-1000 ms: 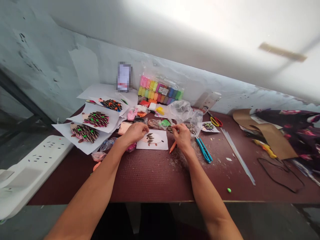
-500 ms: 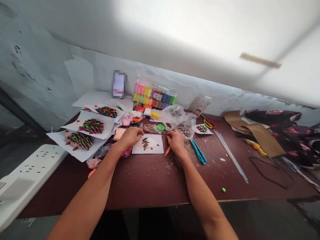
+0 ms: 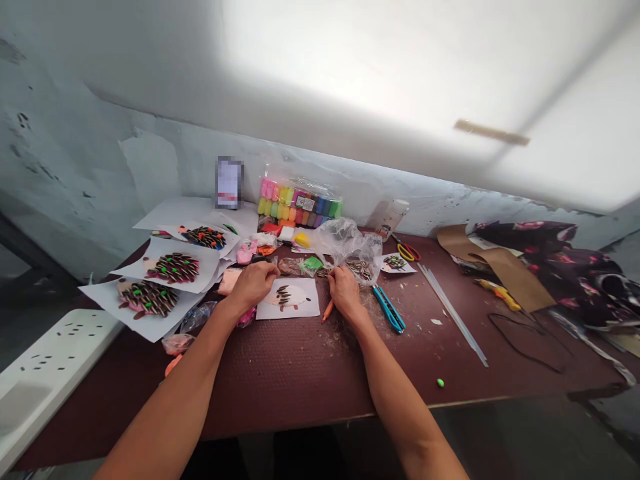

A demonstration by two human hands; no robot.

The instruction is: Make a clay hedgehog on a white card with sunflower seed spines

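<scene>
A white card (image 3: pixel 310 309) lies flat on the brown table, bearing a pale hedgehog shape (image 3: pixel 296 295) partly covered with dark striped seeds (image 3: pixel 283 294). My left hand (image 3: pixel 256 285) is at the card's upper left corner, fingers pinched together; what they hold, if anything, is hidden. Just off the card's right side, my right hand (image 3: pixel 344 291) has its fingers closed by loose sunflower seeds (image 3: pixel 323 272); anything between them is too small to make out. An orange pen-like stick (image 3: pixel 327 311) lies beside this hand. More seeds (image 3: pixel 361 270) spill near a clear plastic bag (image 3: pixel 345 241).
Seed-covered hedgehog cards (image 3: pixel 173 267) are piled at left, near a white power strip (image 3: pixel 50 363). Behind stand a phone (image 3: pixel 229 182) and coloured clay packs (image 3: pixel 300 203). Rightward lie a blue cutter (image 3: pixel 389 310), scissors (image 3: pixel 409 251), glue sticks (image 3: pixel 453 313) and a yellow glue gun (image 3: pixel 500 293).
The camera view has shifted slightly, so the whole scene sits lower and further left. Both hands keep nearly the same places around the card, fingers still closed.
</scene>
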